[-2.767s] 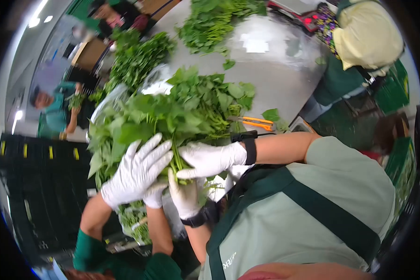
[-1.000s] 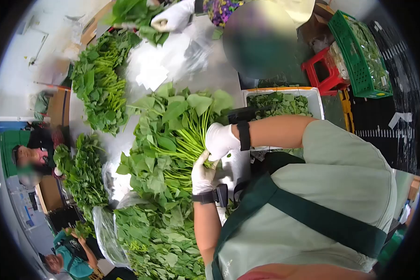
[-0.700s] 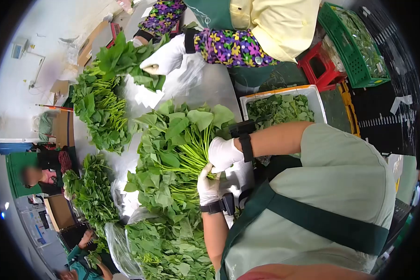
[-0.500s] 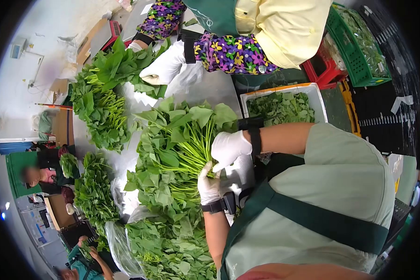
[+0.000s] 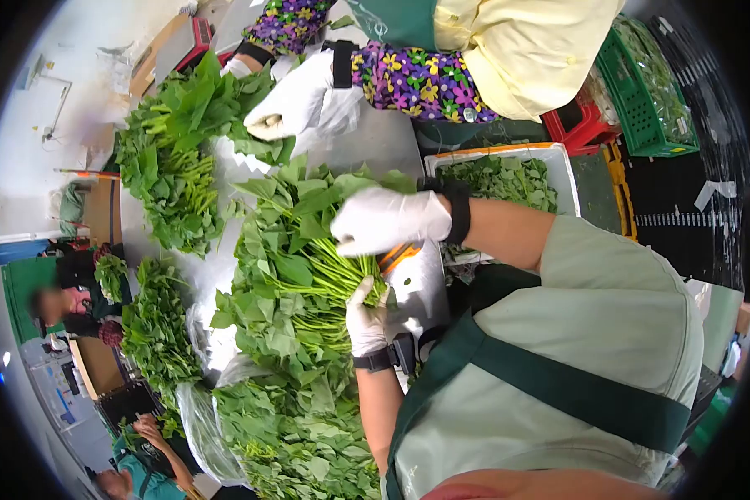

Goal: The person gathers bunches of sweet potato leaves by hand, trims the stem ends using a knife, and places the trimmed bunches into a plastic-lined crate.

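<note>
Clear plastic bag (image 5: 198,429) on metal table (image 5: 375,146), beside broad pile of leafy greens (image 5: 308,442); co-worker's white-gloved hand (image 5: 287,104) at upper greens; green-stemmed leafy bunch (image 5: 321,275) over table, stem ends in white-gloved left hand (image 5: 367,321), fingers closed round them; white-gloved right hand (image 5: 392,221) above stems, fingers curled, blurred, cannot tell if gripping; orange-and-black tool (image 5: 398,257) just beside stems; white box (image 5: 570,187) of greens farther right.

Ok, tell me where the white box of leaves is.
Head view, right of centre: the white box sits between the right forearm and the red stool.
</note>
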Demonstrator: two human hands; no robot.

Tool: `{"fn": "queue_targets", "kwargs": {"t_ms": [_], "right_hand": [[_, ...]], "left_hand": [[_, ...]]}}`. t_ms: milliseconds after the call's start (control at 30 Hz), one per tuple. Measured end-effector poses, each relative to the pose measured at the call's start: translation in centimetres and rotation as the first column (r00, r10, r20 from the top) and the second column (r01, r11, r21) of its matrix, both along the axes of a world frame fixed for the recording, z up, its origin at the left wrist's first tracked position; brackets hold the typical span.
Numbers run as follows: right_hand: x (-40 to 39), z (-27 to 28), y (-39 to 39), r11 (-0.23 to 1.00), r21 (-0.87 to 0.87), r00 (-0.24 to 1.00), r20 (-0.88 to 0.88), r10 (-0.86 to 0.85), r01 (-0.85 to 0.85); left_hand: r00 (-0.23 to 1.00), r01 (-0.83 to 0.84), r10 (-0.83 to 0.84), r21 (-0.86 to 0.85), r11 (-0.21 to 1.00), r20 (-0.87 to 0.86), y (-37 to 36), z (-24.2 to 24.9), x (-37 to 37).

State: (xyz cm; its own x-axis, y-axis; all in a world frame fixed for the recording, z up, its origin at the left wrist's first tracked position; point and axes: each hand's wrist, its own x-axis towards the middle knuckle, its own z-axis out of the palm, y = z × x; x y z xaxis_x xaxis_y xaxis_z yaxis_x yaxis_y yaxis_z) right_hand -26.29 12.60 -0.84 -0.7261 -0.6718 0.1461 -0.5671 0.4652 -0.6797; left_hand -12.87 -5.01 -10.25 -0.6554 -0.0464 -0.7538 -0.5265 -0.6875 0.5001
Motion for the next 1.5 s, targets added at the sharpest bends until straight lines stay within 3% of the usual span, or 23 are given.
{"fn": "queue_targets", "kwargs": {"t_ms": [100, 167, 333, 467, 533, 600, 667, 767, 900, 967, 1033, 1100, 1167, 1200, 1333, 1500], "right_hand": [[-2.0, -0.8, 0.4, 0.976, -0.061, 0.973, -0.084, -0.214, 0.209], [-3.0, -0.7, 0.7, 0.976, -0.020, 0.970, -0.111, -0.218, 0.217], [-3.3, 0.1, -1.2, 0.985, -0.128, 0.989, -0.079, -0.122, 0.112], [-3.4, -2.0, -4.7, 0.988, -0.151, 0.963, -0.260, -0.067, 0.028], [-4.8, -3.6, -5.8, 0.990, 0.118, 0.967, -0.250, -0.044, 0.076], [-6.0, -3.2, -5.5, 0.964, -0.123, 0.965, -0.085, -0.246, 0.235], [-6.7, -2.2, -5.3, 0.856, -0.343, 0.922, 0.123, -0.368, 0.387], [-6.7, 0.0, -5.0, 0.745, -0.535, 0.916, 0.182, -0.358, 0.398], [-3.8, 3.5, -2.4, 0.784, -0.549, 0.957, 0.143, -0.253, 0.289], [-2.5, 3.6, 0.5, 0.927, -0.356, 0.993, 0.062, -0.103, 0.118], [-1.4, 2.9, 4.0, 0.989, -0.144, 0.979, 0.197, 0.055, -0.026], [-0.6, 0.0, 7.1, 0.970, 0.077, 0.955, 0.213, 0.208, -0.229], [0.6, 0.0, 8.7, 0.862, 0.467, 0.976, 0.179, 0.124, -0.195], [0.7, 0.1, 8.8, 0.886, 0.445, 0.991, 0.098, 0.095, -0.129], [0.1, 0.7, 8.1, 0.934, 0.357, 0.994, 0.093, -0.052, 0.016], [0.7, 0.0, 6.4, 0.918, 0.396, 0.999, 0.051, -0.008, -0.013]], "left_hand": [[1.000, 0.002, -0.002, -0.049, 0.999, -0.014, 0.5, 0.5, 0.0], [0.998, 0.044, -0.045, -0.020, 0.999, -0.053, 0.7, 1.2, -0.2], [0.996, 0.058, -0.057, 0.004, 0.998, -0.070, 0.8, 1.5, -0.2], [0.998, 0.034, -0.035, -0.020, 0.999, -0.044, 0.7, 1.1, -0.1], [1.000, 0.019, -0.020, -0.024, 1.000, -0.019, 0.6, 0.6, -0.1], [0.999, 0.028, -0.028, -0.014, 1.000, -0.017, 0.3, 0.4, -0.2], [0.999, 0.034, -0.034, 0.002, 0.999, -0.009, 0.2, 0.1, 0.1], [0.997, 0.080, -0.081, -0.018, 0.997, -0.015, 0.2, 0.0, 0.0], [0.998, 0.061, -0.062, -0.049, 0.997, -0.025, 0.6, 0.6, 0.2], [0.998, 0.044, -0.046, -0.050, 0.998, -0.038, 0.8, 0.9, 0.1], [0.999, 0.034, -0.035, -0.044, 0.998, -0.025, 0.7, 0.5, 0.2], [0.999, 0.038, -0.039, -0.036, 0.999, -0.034, 0.5, 0.2, 0.2], [0.998, 0.059, -0.059, 0.010, 0.998, -0.023, 0.3, -0.1, 0.2], [0.998, 0.052, -0.052, -0.003, 0.999, -0.020, 0.4, -0.1, 0.2], [0.997, 0.068, -0.068, -0.016, 0.998, -0.024, 0.2, -0.3, 0.3], [0.999, 0.049, -0.050, -0.025, 0.998, -0.016, 0.2, -0.4, 0.2]]}}
